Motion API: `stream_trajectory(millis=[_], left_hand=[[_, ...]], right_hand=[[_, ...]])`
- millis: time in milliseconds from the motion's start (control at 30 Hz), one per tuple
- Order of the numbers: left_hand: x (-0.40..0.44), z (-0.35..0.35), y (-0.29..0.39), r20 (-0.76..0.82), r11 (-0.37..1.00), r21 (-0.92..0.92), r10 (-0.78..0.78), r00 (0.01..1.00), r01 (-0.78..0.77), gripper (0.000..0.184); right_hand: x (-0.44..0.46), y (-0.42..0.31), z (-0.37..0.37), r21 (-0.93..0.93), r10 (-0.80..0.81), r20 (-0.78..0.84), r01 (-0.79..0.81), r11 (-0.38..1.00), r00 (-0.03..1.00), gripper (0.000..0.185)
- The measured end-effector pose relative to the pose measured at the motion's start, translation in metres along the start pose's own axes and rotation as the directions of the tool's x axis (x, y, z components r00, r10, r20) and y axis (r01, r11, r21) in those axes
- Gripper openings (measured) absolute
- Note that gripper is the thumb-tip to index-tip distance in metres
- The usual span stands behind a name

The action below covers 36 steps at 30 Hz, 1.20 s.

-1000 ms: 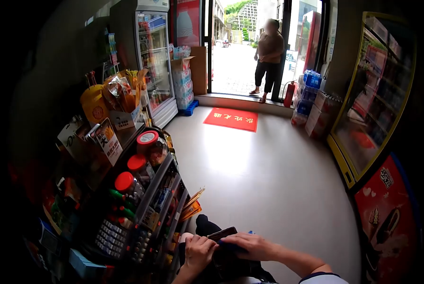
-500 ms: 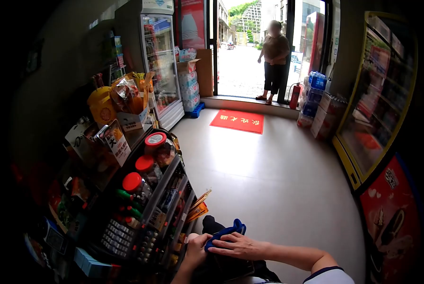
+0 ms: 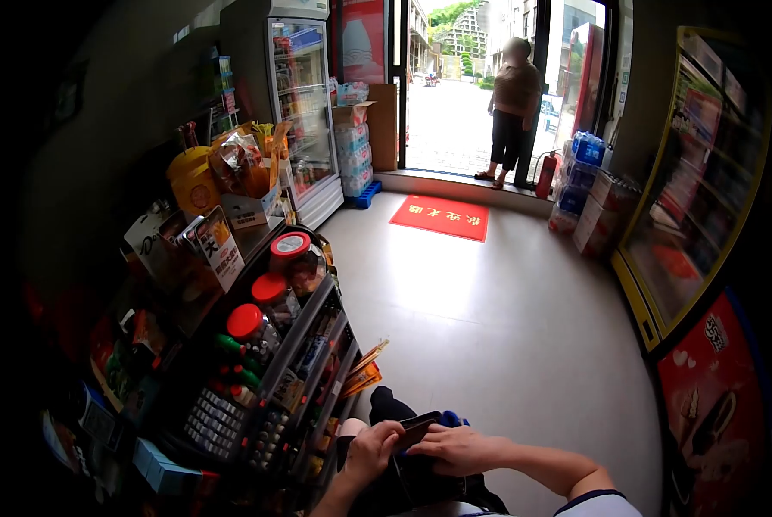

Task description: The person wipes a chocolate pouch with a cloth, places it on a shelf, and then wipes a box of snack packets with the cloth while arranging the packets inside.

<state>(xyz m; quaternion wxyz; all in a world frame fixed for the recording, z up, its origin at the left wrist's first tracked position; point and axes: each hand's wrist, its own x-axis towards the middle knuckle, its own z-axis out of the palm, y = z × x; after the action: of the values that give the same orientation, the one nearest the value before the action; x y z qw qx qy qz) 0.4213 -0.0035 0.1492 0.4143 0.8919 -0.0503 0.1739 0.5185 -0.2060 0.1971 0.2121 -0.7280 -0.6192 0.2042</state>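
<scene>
A dark, flat, phone-like object [image 3: 417, 427] is held over my lap, gripped at its near left side by my left hand [image 3: 371, 453], whose fingers are closed. Curled against its right side is my right hand [image 3: 462, 450]. Blue cloth [image 3: 451, 419] bunches up just beyond that hand's knuckles and seems to be in its grip, though the fingertips are partly hidden. Below both hands is dark clothing or a bag that I cannot make out.
On my left stands a snack rack [image 3: 283, 379] topped with red-lidded jars [image 3: 270, 287]. Ahead, a red mat [image 3: 440, 217] lies before the doorway, where a person [image 3: 515, 103] stands. A yellow-framed fridge [image 3: 696, 189] and a red freezer [image 3: 713, 405] line the right.
The dark flat object has come into sight between my hands, and the blue cloth has shifted behind my right hand. At the doorway, the person's arms and stance have changed slightly.
</scene>
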Motion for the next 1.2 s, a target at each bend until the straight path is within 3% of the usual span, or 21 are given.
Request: stream_trajectory(millis=[67, 100, 233, 333, 433, 533, 567, 667, 767, 867, 967, 1100, 1167, 1200], left_hand=[[-0.005, 0.002, -0.006, 0.064, 0.983, 0.135, 0.117, 0.991, -0.125, 0.008], [-0.009, -0.001, -0.006, 0.160, 0.984, 0.133, 0.093, 0.983, -0.115, 0.007], [-0.011, -0.011, 0.009, 0.225, 0.989, 0.009, 0.142, 0.964, -0.148, 0.010], [-0.015, -0.005, -0.007, 0.251, 0.985, 0.081, 0.127, 0.960, -0.151, 0.011], [-0.012, -0.001, -0.003, 0.166, 0.979, 0.136, 0.127, 0.978, -0.151, 0.010], [-0.009, 0.003, -0.001, 0.049, 0.971, 0.159, 0.171, 0.984, -0.176, 0.005], [-0.010, 0.008, -0.009, 0.014, 0.976, 0.149, 0.156, 0.988, -0.157, 0.004], [-0.011, 0.010, -0.015, -0.039, 0.986, 0.147, 0.089, 0.995, -0.082, 0.004], [-0.011, 0.010, -0.021, -0.060, 0.987, 0.160, 0.030, 0.998, -0.020, 0.004], [-0.007, 0.007, -0.014, -0.041, 0.988, 0.149, 0.048, 0.998, -0.042, 0.006], [-0.008, 0.009, -0.015, -0.059, 0.992, 0.122, 0.025, 0.998, -0.017, 0.007], [-0.011, 0.012, -0.012, -0.060, 0.989, 0.138, 0.058, 0.997, -0.049, 0.007], [-0.009, 0.012, -0.010, -0.073, 0.988, 0.137, 0.074, 0.995, -0.064, 0.007], [-0.009, 0.012, -0.009, -0.064, 0.988, 0.139, 0.076, 0.995, -0.067, 0.006]], right_hand=[[-0.010, -0.009, -0.013, 0.066, 0.010, -0.191, 0.003, 0.998, 0.981, 0.052], [-0.014, -0.016, -0.021, 0.060, -0.016, -0.346, 0.039, 0.997, 0.938, 0.055], [-0.024, -0.014, -0.023, -0.001, -0.028, -0.615, 0.034, 0.999, 0.788, 0.061], [-0.027, -0.011, -0.017, 0.060, 0.001, -0.601, 0.044, 0.997, 0.799, 0.062], [-0.027, -0.012, -0.008, 0.091, 0.003, -0.602, 0.064, 0.994, 0.798, 0.065], [-0.014, -0.011, 0.009, -0.015, -0.198, -0.630, 0.243, 0.970, 0.751, 0.068], [-0.010, -0.007, 0.019, -0.050, -0.207, -0.547, 0.214, 0.975, 0.811, 0.065], [0.004, 0.008, 0.051, -0.379, -0.331, -0.384, 0.179, 0.908, 0.862, 0.052], [0.002, 0.013, 0.058, -0.419, -0.279, -0.298, 0.138, 0.898, 0.913, 0.043], [0.002, 0.008, 0.056, -0.432, -0.267, -0.249, 0.140, 0.891, 0.931, 0.037], [0.002, 0.005, 0.053, -0.256, -0.107, -0.050, 0.090, 0.963, 0.993, 0.030], [0.008, -0.002, 0.041, -0.216, 0.021, 0.134, 0.008, 0.976, 0.991, 0.030], [0.011, -0.009, 0.027, -0.216, 0.044, 0.186, -0.002, 0.976, 0.981, 0.031], [0.008, -0.011, 0.026, -0.204, -0.022, 0.061, 0.034, 0.978, 0.998, 0.032]])
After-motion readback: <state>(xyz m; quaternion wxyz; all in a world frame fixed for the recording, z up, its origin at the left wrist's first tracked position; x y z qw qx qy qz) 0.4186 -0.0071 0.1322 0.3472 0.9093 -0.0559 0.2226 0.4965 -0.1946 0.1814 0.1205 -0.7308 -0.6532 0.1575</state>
